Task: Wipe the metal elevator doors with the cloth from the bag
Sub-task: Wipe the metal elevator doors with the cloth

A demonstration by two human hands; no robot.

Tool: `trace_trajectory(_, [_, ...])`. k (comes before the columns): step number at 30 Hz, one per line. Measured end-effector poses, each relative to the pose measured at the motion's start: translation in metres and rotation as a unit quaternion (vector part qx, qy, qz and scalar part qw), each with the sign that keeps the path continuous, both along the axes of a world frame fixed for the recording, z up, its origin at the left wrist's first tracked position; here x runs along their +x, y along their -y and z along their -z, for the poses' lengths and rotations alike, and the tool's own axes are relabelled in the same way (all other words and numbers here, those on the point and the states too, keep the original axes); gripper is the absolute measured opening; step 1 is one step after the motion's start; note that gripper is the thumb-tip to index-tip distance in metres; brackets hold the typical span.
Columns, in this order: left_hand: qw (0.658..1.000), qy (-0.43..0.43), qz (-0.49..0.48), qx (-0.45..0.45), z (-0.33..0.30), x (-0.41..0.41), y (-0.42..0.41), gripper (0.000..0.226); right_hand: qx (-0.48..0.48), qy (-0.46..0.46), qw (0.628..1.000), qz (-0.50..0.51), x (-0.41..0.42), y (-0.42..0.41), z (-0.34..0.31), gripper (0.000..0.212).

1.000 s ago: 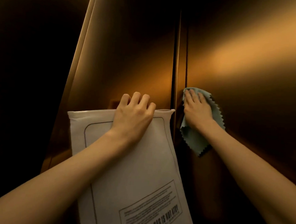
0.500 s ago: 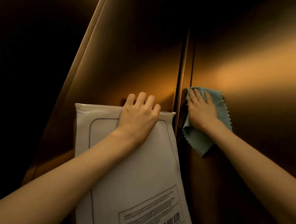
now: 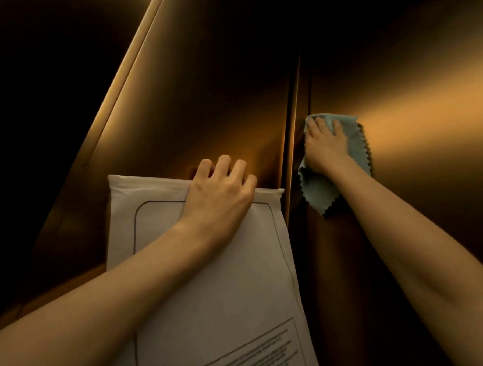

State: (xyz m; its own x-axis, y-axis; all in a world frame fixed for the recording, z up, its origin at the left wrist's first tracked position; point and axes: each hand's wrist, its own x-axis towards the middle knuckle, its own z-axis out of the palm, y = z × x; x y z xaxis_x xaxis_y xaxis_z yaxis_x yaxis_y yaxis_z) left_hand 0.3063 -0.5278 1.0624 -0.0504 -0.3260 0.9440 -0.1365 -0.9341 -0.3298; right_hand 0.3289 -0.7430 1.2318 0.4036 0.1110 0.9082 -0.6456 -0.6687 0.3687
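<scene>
Cloth (image 3: 356, 149) lies flat under my right hand (image 3: 324, 148), palm pressing it to the right door (image 3: 421, 88) beside the centre seam (image 3: 292, 129). Left hand (image 3: 220, 194) grips the bag (image 3: 229, 280) top. Best: even pressure, overlapping strokes (lower corner dangles).

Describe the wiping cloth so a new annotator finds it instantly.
Start at the dark vertical seam between the two metal elevator doors. Just right of it, the right hand presses the cloth flat on the right door. It is small, pale blue-green with zigzag edges, unlike the large white printed bag under the left hand.
</scene>
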Motion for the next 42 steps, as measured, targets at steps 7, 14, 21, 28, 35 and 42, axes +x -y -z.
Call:
trace_trajectory(7, [1.000, -0.006, -0.002, -0.012, 0.002, -0.002, 0.000, 0.036, 0.051, 0.008, 0.999, 0.002, -0.006, -0.008, -0.039, 0.060])
trace_trajectory(14, [1.000, -0.004, 0.009, -0.014, -0.001, 0.000, 0.001, 0.039, 0.059, 0.008, 0.998, 0.002, -0.006, -0.007, -0.047, 0.060])
trace_trajectory(21, [1.000, -0.012, -0.021, -0.020, 0.008, 0.000, 0.006, 0.030, 0.027, -0.024, 0.999, -0.021, -0.014, 0.006, 0.016, 0.060])
trace_trajectory(28, [0.999, -0.036, 0.018, 0.010, 0.038, -0.013, 0.009, 0.026, 0.031, -0.026, 0.999, -0.035, -0.011, 0.006, 0.138, 0.070])
trace_trajectory(35, [0.992, -0.101, 0.033, 0.074, 0.143, -0.032, -0.012, 0.042, 0.022, -0.071, 0.993, -0.093, -0.025, 0.015, 0.306, 0.070])
trace_trajectory(42, [0.980, -0.140, 0.042, 0.139, 0.226, -0.040, -0.031, 0.033, 0.089, -0.148, 0.980, -0.102, -0.047, -0.004, 0.466, 0.076])
